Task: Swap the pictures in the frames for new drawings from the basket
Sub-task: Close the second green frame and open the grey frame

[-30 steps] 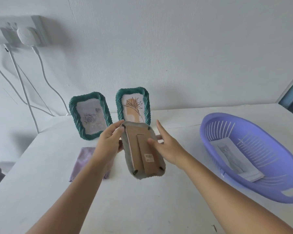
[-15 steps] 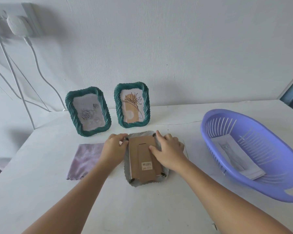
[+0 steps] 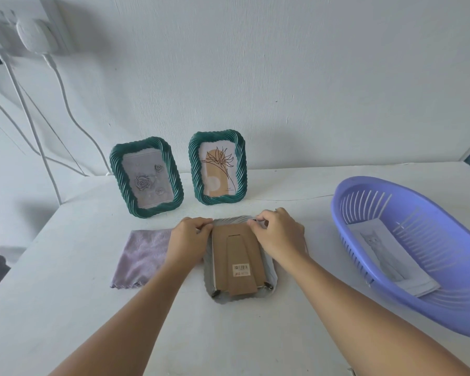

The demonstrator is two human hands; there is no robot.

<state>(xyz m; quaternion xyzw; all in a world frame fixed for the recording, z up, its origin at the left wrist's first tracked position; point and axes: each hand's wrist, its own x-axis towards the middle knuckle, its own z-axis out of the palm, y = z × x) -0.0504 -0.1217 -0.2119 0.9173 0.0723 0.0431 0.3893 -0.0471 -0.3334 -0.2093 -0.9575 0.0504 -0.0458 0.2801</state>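
Now laid face-down lengthwise before us, the frame [image 3: 238, 263] has our left hand [image 3: 188, 241] and right hand [image 3: 278, 236] pinching at its far corners.

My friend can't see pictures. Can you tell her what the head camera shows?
Two hands, left hand and right hand, pinch the top corners of a grey frame lying face down on a white table. Two green frames stand behind; a purple basket holds drawings.

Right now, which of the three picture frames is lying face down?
The grey frame under both hands, cardboard back up. The two green frames, rose and flower, stand upright near the wall.
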